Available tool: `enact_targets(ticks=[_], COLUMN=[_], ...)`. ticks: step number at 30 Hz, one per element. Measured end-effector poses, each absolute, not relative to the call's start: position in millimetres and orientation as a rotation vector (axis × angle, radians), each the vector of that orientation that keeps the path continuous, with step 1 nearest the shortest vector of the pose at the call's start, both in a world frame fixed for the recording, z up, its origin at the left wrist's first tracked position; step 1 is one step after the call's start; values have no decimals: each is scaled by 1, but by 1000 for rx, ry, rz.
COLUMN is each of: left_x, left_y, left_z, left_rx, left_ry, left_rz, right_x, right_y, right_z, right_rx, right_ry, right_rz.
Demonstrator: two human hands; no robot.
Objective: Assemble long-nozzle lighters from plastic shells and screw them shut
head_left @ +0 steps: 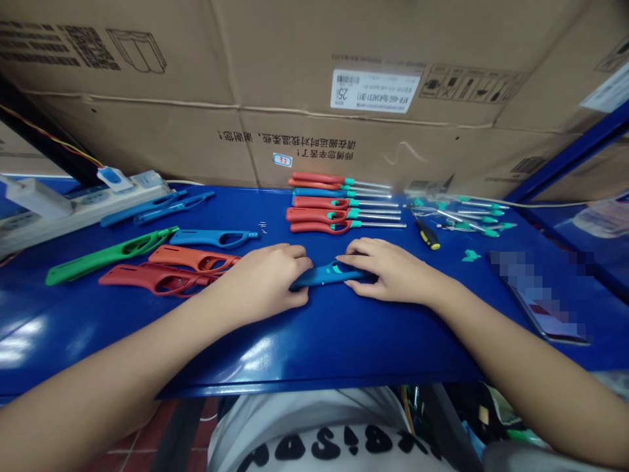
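Observation:
A blue lighter body (327, 274) with a teal trigger lies on the blue table (314, 341) between my two hands. My left hand (268, 280) is closed around its left end. My right hand (390, 269) presses on its right end with the fingers curled over it. Both hands hide the ends of the piece.
Assembled red and blue lighters (339, 203) with metal tubes lie in a row behind my hands. Empty shells in red (157, 278), orange, blue and green (105, 254) lie at left. A screwdriver (426, 234) and teal-tipped tubes (472, 216) sit at right. A power strip (83, 203) and cardboard boxes stand at the back.

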State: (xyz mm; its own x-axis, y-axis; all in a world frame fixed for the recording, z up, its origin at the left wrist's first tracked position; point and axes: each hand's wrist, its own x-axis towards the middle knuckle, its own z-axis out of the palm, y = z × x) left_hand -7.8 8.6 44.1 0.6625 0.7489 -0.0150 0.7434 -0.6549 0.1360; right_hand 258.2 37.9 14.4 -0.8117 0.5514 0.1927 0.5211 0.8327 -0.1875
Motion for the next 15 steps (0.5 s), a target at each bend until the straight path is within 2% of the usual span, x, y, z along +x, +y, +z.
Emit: enact_targets(ticks=[15], left_x=[-11], left_y=[19], left_z=[32], left_rx=[2846], left_ry=[1153], left_rz=[261], right_x=[259], right_y=[35], right_z=[20], right_rx=[-937], right_ry=[-2740], right_rz=[-19])
